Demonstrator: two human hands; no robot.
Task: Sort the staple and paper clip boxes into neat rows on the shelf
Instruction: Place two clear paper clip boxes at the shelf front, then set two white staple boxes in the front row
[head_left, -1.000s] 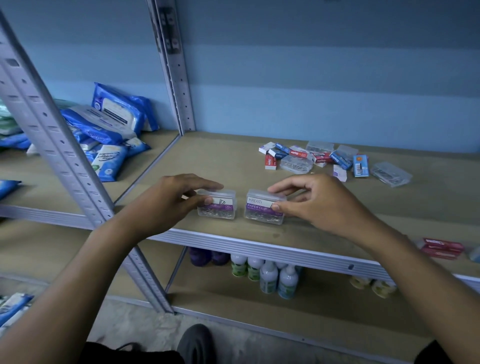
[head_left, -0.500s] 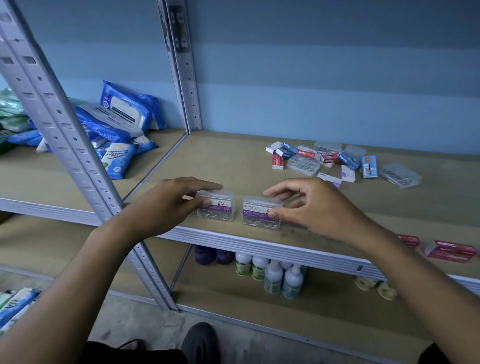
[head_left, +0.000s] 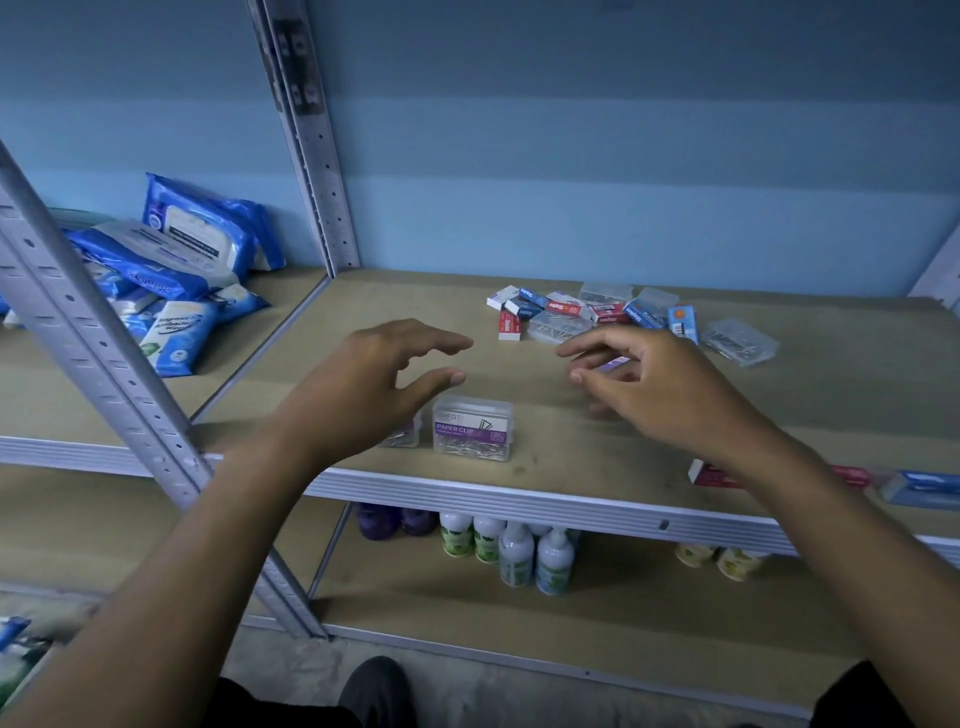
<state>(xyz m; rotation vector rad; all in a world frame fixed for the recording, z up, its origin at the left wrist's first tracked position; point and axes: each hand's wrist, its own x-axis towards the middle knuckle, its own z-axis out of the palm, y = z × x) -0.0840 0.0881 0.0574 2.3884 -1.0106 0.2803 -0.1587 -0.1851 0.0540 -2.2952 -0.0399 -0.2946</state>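
My left hand (head_left: 363, 384) covers most of the second clear clip box (head_left: 402, 435). My right hand (head_left: 660, 389) hides most of a small purple-labelled box (head_left: 613, 364); I can't tell whether it's held. The blue box (head_left: 922, 488) is blurred.

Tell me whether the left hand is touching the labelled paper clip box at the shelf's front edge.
Apart. The head view shows the left hand raised above the paper clip box, fingers spread, with bare shelf visible between thumb tip and lid.
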